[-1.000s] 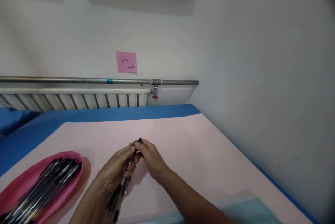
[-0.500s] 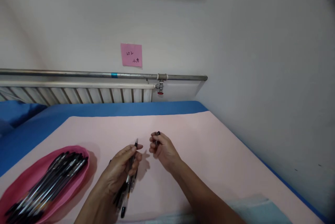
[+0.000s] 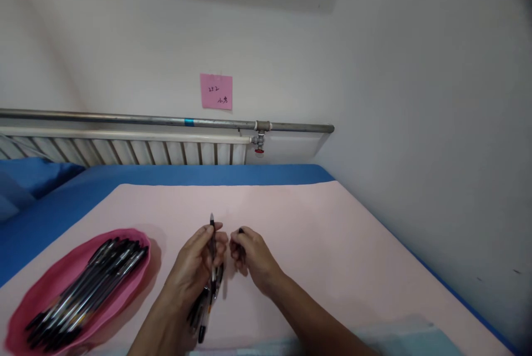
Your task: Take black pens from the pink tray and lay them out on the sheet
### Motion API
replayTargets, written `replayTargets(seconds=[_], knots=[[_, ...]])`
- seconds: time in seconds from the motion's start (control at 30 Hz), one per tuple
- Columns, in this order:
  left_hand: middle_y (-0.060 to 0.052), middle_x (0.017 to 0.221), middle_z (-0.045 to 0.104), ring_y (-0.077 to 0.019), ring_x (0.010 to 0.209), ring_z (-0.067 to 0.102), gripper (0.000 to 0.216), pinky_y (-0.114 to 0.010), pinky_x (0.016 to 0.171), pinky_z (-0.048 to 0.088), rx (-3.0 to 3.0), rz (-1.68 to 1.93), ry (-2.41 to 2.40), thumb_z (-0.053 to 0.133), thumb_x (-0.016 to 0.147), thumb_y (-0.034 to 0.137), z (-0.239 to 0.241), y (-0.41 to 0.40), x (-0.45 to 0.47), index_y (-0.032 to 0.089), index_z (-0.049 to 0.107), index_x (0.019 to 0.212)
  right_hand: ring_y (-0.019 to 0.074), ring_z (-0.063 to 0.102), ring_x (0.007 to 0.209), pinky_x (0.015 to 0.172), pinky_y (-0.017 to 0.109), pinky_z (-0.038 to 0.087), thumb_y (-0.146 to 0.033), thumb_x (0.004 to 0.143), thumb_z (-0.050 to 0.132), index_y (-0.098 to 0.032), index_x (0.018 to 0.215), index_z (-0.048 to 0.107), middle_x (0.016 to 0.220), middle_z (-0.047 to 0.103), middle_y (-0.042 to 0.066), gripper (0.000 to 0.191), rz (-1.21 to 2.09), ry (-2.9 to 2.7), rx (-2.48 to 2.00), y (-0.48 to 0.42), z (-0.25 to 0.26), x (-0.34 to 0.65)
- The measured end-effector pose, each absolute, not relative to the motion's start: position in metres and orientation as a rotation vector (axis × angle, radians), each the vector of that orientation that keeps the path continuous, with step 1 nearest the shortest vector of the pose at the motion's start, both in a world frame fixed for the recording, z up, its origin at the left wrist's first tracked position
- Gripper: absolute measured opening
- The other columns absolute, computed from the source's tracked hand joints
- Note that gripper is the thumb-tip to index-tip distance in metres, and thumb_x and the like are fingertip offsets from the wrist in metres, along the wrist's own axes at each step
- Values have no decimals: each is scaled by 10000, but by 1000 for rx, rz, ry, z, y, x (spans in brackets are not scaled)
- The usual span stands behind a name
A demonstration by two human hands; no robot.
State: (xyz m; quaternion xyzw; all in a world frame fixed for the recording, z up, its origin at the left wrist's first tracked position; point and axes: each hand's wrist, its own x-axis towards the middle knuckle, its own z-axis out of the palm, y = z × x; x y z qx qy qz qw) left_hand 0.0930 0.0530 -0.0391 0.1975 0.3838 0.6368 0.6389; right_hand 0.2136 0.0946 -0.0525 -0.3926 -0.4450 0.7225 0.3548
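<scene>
My left hand (image 3: 197,256) is closed round a pen (image 3: 213,234), which stands nearly upright with its pale pointed tip above the thumb. Below and partly behind this hand, several black and clear pens (image 3: 203,320) lie in a loose bunch; the hand and wrist cover part of them. Just to the right, my right hand (image 3: 253,256) has its fingers curled in a pinch on a small black pen cap (image 3: 241,230), of which only the end shows. A narrow gap separates the two hands, over the pink sheet (image 3: 291,234).
At the left a pink oval basket (image 3: 139,292) holds many black pens (image 3: 91,292). Pale blue cloth (image 3: 407,339) lies along the near edge. Blue cover (image 3: 216,174) borders the sheet at the back, before a white radiator (image 3: 158,152) and a metal pipe (image 3: 145,119). A wall (image 3: 436,123) rises at the right.
Both hands have come slightly closer together. The left hand's pen has turned more upright, and the right hand has lowered a little. The whole view has shifted slightly.
</scene>
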Motion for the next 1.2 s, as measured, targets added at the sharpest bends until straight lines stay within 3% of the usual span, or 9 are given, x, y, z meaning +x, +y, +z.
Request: replayTargets(seconds=[0.13,0.33,0.43,0.6,0.77,0.87,1.07,1.2], knots=[[-70,851,665,-165,750,619,223,-293,639,498,373,1594,888,608,735,282,-41,56,95,159,555,914,32,352,365,340,160,224,-271,663,544,-171,846,507,542,482,-71,211,2004,-1218,-983,84,-50,208],[-64,968,670,-170,787,622,282,-286,649,485,498,1637,1032,617,713,386,-47,54,102,189,532,897,10,308,362,360,156,175,-282,652,598,-199,958,474,596,511,-86,340,2084,-1201,-1016,80,-48,207],[-71,1021,654,-158,760,619,310,-260,613,475,541,1628,1117,618,707,405,-46,55,98,182,552,912,8,305,367,363,163,149,-286,658,594,-194,928,494,642,554,-62,302,2103,-1254,-1012,77,-48,209],[-73,900,679,-149,802,609,348,-248,689,474,487,1641,957,626,709,360,-40,57,78,148,607,984,4,268,374,374,175,119,-281,661,593,-154,694,507,619,534,-39,157,2247,-1214,-894,73,-45,214],[-48,780,663,-118,689,603,326,-215,596,474,410,1581,828,656,696,245,-35,52,67,155,630,1009,12,246,376,381,173,113,-303,667,600,-129,752,566,569,521,-23,197,2433,-1123,-758,76,-44,221],[-56,764,662,-125,699,611,240,-220,619,491,414,1595,806,664,690,224,-34,50,66,130,660,911,12,238,367,375,176,113,-294,673,591,-114,762,579,556,521,-13,201,2480,-1131,-708,76,-44,225],[-64,733,678,-129,683,627,162,-210,628,501,388,1615,860,712,632,202,-36,53,66,116,667,761,11,223,363,374,183,116,-263,691,574,-142,727,541,590,533,-26,130,2327,-1303,-774,70,-41,227],[-34,659,657,-112,636,612,162,-191,583,484,415,1606,883,738,602,214,-38,55,67,129,638,697,50,382,456,434,184,259,-192,700,539,-163,691,529,599,525,-37,33,1905,-1643,-878,63,-42,226]])
